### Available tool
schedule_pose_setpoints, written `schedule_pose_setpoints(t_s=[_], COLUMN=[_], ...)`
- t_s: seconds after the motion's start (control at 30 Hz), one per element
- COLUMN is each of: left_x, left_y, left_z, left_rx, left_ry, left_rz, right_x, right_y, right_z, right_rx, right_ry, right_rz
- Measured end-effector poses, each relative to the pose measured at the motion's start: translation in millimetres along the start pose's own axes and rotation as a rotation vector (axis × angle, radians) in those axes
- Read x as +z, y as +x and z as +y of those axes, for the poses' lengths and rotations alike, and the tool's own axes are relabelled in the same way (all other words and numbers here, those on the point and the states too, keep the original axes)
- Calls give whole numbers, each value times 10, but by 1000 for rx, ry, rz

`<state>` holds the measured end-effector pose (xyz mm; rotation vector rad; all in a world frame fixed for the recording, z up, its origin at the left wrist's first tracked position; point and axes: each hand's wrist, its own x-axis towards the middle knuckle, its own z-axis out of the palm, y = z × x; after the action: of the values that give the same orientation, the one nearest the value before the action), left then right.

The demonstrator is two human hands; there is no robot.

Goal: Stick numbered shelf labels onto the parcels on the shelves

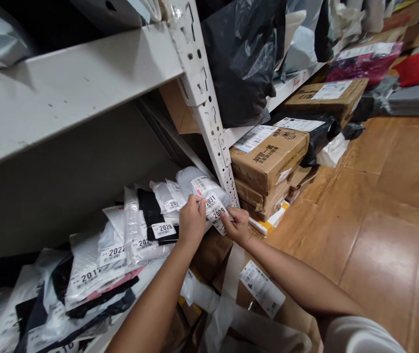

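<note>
L hand [192, 216] & R hand [237, 223] are close tog. but not touching, nr the R front corner of the lower shelf [106, 336]. L: fingers curled in, thumb on inner side pressed twd index, back of hand mostly up. R: thumb & index pinched w/ tips pointing L, other fingers tucked under. Both hands bare, both grips closed. L forearm [158, 282] angles up & R, wrist approx. straight; R forearm [298, 277] angles up & L, wrist also abt. straight. Forearms bare, converging twd hands.
</note>
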<state>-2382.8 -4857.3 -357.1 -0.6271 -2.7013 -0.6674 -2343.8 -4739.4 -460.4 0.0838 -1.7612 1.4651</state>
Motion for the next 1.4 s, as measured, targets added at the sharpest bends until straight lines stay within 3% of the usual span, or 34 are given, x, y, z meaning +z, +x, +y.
schedule_pose_setpoints(t_s=[0.13, 0.3, 0.57, 0.67, 0.77, 0.87, 0.93, 1.03, 1.13, 1.2, 1.27, 1.33, 1.4], left_x=[-4, -7, -64, -80, -100, -150, -183, -168, -45, 36, 47, -28, -153], left_y=[-2, -18, 31, -5, -80, -155, -202, -258, -282, -303, -368, -511, -748], left_z=[-4, 9, -14, 8, 47, 113, 174, 237, 176, 86, 22, 17, 54], left_rx=[-4, -13, -56, -52, -34, -136, -151, 145, 455, 504, 487, 452, 389], left_ry=[2, -7, 48, 35, 42, 97, 162, 242, 230, 212, 163, 22, -250], left_rz=[10, 15, 11, 21, 49, 1, 49, 119, -141, -261, -274, -239, -208], right_x=[-58, -33, -74, -130, -176, -244, -315, -439, -533, -571, -604, -635, -645], right_y=[-20, -96, -508, -534, -400, -216, -116, -19, 47, 89, 117, 110, 49], right_z=[80, 95, 428, 436, 322, 177, 79, -76, -239, -355, -488, -638, -789], right_rx=[-42, 21, 90, 58, -2, -40, -52, -67, -88, -82, -46, -8, 15], right_ry=[-73, -56, -82, -95, -102, -105, -104, -123, -149, -123, -60, 17, 71], right_rz=[-45, -43, -171, -194, -160, -90, -39, 48, 150, 230, 273, 205, 0])
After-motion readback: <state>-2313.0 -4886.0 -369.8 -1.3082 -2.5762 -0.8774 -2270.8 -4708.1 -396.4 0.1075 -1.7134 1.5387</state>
